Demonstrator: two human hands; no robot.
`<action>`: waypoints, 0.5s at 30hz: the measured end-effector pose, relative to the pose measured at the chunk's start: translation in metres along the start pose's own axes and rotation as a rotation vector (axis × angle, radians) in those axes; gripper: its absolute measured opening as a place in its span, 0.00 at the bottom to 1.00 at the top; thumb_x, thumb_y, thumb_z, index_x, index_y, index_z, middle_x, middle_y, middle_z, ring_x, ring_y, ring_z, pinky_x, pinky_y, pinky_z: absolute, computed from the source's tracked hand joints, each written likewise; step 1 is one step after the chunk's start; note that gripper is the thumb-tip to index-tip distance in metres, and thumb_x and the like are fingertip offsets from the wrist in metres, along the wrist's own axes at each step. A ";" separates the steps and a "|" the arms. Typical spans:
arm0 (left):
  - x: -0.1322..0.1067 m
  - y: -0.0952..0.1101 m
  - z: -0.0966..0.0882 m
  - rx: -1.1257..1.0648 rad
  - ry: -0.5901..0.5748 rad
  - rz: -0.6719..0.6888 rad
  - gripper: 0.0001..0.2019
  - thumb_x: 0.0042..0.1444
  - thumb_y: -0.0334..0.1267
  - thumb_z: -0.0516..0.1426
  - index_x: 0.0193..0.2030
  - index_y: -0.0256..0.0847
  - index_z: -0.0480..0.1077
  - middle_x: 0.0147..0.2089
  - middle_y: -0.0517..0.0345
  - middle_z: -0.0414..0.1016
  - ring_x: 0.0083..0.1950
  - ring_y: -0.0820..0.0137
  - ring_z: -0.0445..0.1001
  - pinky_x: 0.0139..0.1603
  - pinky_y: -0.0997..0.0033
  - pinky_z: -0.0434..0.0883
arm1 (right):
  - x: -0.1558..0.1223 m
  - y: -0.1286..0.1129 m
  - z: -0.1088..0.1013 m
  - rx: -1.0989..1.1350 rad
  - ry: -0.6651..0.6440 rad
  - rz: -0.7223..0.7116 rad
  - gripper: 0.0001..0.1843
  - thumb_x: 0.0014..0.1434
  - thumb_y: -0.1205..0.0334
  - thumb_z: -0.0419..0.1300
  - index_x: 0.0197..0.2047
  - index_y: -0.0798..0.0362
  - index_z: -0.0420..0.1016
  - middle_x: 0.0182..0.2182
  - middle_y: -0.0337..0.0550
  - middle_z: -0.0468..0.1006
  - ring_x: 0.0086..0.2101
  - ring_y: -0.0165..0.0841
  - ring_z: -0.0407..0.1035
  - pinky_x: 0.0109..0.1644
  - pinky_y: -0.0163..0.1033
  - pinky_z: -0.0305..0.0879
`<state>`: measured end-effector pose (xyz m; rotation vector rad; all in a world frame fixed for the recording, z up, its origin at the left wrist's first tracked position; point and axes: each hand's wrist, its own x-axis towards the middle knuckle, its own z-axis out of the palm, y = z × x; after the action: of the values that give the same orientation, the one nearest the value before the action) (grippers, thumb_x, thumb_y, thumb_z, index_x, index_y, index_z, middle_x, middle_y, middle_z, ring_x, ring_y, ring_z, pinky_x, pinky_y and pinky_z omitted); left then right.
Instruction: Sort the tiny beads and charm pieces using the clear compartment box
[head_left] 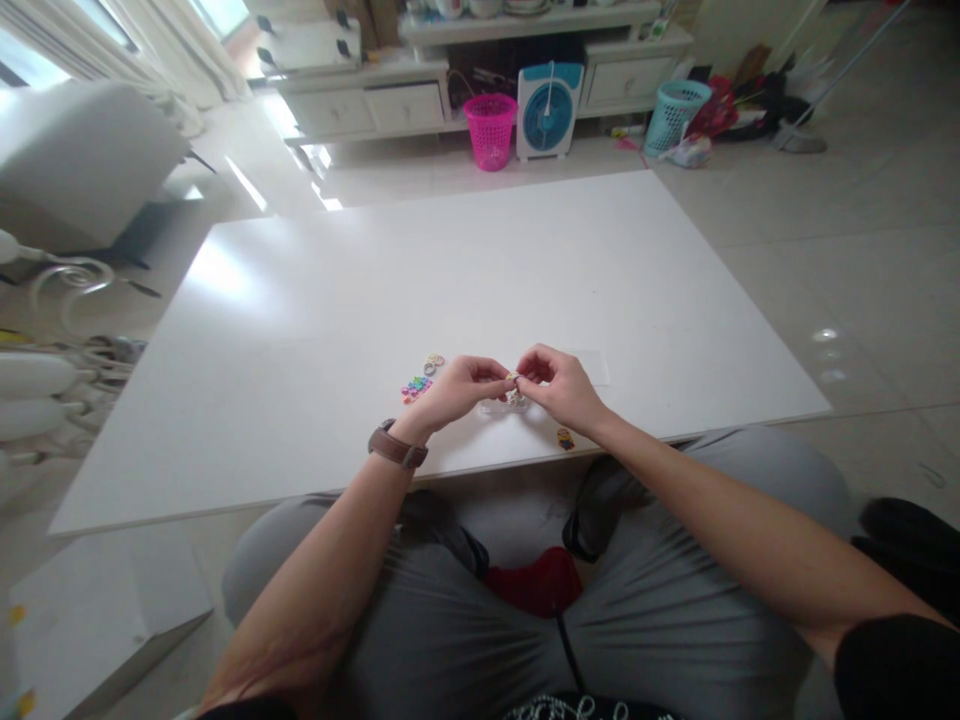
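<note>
My left hand (480, 383) and my right hand (553, 380) meet near the table's front edge, thumbs and fingertips pinched together. Between them is a tiny pale object (514, 377), too small to name. Just below the fingertips sits a small clear plastic box (493, 408) with whitish bits (514, 398) in or over it; the fingers partly cover it. A pile of colourful small pieces (415, 389) lies left of my left hand, with a few small rings (430, 368) behind it. Close to my right wrist lies a small yellow-and-blue cartoon figure (565, 439).
All this rests on a large white table (465, 270). A flat clear sheet or lid (592, 366) lies beyond my right hand. Across the floor stand a pink basket (491, 132), a blue fan (549, 112) and a light-blue basket (675, 117). A white box (105, 610) sits at lower left.
</note>
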<state>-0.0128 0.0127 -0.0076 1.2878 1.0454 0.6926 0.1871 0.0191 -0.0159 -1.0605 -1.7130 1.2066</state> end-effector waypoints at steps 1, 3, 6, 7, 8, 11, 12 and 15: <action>0.000 -0.001 -0.001 -0.005 -0.006 0.009 0.13 0.55 0.45 0.67 0.38 0.36 0.80 0.33 0.55 0.81 0.36 0.73 0.75 0.40 0.72 0.69 | 0.000 -0.001 0.000 0.000 0.007 0.003 0.05 0.55 0.62 0.64 0.32 0.51 0.72 0.27 0.36 0.75 0.29 0.31 0.69 0.35 0.38 0.67; 0.001 -0.003 -0.002 -0.019 -0.011 0.020 0.13 0.55 0.45 0.67 0.39 0.36 0.81 0.33 0.55 0.81 0.36 0.73 0.75 0.41 0.72 0.69 | 0.000 -0.001 0.000 0.011 0.016 0.010 0.05 0.55 0.61 0.64 0.32 0.51 0.72 0.27 0.36 0.75 0.29 0.31 0.69 0.35 0.38 0.66; 0.001 -0.005 -0.004 -0.014 0.006 0.013 0.13 0.54 0.46 0.68 0.37 0.36 0.81 0.33 0.54 0.81 0.35 0.73 0.75 0.40 0.72 0.70 | 0.001 -0.001 0.000 0.046 0.009 0.017 0.06 0.55 0.60 0.65 0.31 0.51 0.73 0.26 0.37 0.75 0.29 0.31 0.69 0.35 0.38 0.66; 0.002 -0.005 -0.004 -0.006 0.014 0.011 0.14 0.53 0.46 0.68 0.37 0.36 0.81 0.32 0.53 0.81 0.35 0.72 0.75 0.40 0.71 0.70 | 0.001 -0.001 0.000 0.057 0.003 0.019 0.06 0.55 0.60 0.66 0.31 0.51 0.74 0.26 0.37 0.76 0.29 0.31 0.70 0.35 0.38 0.66; 0.002 -0.006 -0.004 0.004 0.022 0.009 0.14 0.52 0.46 0.69 0.36 0.36 0.81 0.32 0.53 0.81 0.34 0.72 0.75 0.39 0.71 0.70 | 0.001 0.000 0.000 0.065 0.000 0.022 0.06 0.55 0.60 0.66 0.31 0.51 0.75 0.26 0.37 0.77 0.29 0.32 0.71 0.35 0.38 0.67; 0.002 -0.006 -0.004 0.027 0.049 0.007 0.15 0.51 0.47 0.69 0.36 0.35 0.82 0.31 0.53 0.81 0.32 0.72 0.74 0.37 0.71 0.70 | 0.000 0.001 -0.001 0.064 0.016 0.032 0.06 0.55 0.60 0.67 0.31 0.52 0.77 0.27 0.39 0.79 0.30 0.33 0.73 0.36 0.38 0.68; 0.002 -0.005 -0.004 0.029 0.058 0.007 0.16 0.51 0.48 0.69 0.37 0.35 0.82 0.30 0.53 0.81 0.32 0.72 0.74 0.36 0.71 0.69 | 0.000 0.001 -0.001 0.051 0.027 0.034 0.06 0.55 0.60 0.67 0.30 0.52 0.78 0.27 0.39 0.80 0.30 0.33 0.73 0.36 0.39 0.69; 0.001 -0.004 -0.002 0.023 0.067 -0.003 0.17 0.51 0.49 0.69 0.36 0.35 0.82 0.29 0.53 0.80 0.31 0.72 0.73 0.36 0.72 0.69 | -0.001 0.000 0.000 -0.015 0.048 0.019 0.05 0.55 0.60 0.67 0.30 0.52 0.78 0.27 0.40 0.81 0.29 0.33 0.74 0.35 0.39 0.69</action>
<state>-0.0148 0.0142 -0.0114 1.2901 1.1117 0.7276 0.1878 0.0188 -0.0164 -1.1090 -1.6809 1.1725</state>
